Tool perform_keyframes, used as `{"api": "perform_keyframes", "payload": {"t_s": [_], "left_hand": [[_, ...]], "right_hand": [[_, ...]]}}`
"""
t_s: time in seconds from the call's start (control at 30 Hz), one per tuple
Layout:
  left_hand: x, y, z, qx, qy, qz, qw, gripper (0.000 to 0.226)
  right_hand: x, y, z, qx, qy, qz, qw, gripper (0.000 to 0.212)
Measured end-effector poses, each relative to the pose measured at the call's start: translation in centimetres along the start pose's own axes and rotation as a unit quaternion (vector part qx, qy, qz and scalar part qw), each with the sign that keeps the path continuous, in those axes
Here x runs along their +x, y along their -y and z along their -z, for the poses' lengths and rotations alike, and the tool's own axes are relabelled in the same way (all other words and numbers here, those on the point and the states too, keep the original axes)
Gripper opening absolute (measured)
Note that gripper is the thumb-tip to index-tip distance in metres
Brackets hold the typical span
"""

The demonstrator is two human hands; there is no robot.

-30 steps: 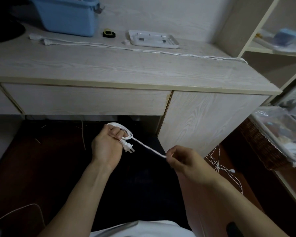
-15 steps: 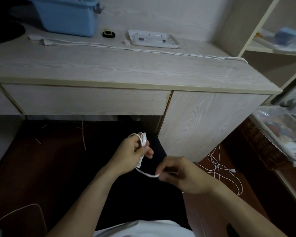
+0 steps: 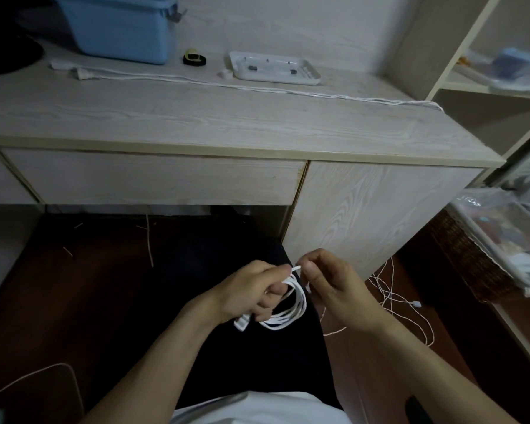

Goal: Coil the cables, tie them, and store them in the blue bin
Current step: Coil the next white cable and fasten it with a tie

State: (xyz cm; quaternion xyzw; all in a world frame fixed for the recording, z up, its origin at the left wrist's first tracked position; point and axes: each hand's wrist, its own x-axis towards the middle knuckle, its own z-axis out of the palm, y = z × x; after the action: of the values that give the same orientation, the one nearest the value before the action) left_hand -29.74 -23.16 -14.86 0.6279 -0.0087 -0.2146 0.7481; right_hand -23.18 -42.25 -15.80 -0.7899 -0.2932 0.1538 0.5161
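The blue bin (image 3: 120, 29) on the counter (image 3: 227, 117) was cut off at the top edge. Below the counter, the left hand (image 3: 251, 292) gripped the coiled white cable (image 3: 291, 304), its fingers partly hiding the loops, while the right hand (image 3: 334, 289), just beside, pinched the cable's loose strand.

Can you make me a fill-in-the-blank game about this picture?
1. The left hand holds a coiled white ____.
2. The bin on the desk is colored ____.
3. The white tray sits on the ____.
4. The right hand pinches the cable's loose ____.

Missing words: cable; blue; desk; end
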Motion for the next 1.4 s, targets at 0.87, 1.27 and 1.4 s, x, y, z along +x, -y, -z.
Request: {"api": "perform_keyframes", "payload": {"t_s": [0.87,1.27,1.4], "left_hand": [[0.2,0.3,1.0,-0.288,-0.178,-0.007,0.941,0.049],[0.1,1.0,7.2,-0.53,-0.33,-0.187,0.759,0.033],[0.6,0.6,6.6,-0.524,-0.319,-0.177,0.77,0.032]], "right_hand": [[0.2,1.0,-0.3,0.1,0.04,-0.029,0.994,0.023],[0.2,0.2,0.3,-0.1,-0.056,-0.096,0.989,0.007],[-0.3,0.3,-0.5,-0.234,0.165,-0.041,0.957,0.017]]}}
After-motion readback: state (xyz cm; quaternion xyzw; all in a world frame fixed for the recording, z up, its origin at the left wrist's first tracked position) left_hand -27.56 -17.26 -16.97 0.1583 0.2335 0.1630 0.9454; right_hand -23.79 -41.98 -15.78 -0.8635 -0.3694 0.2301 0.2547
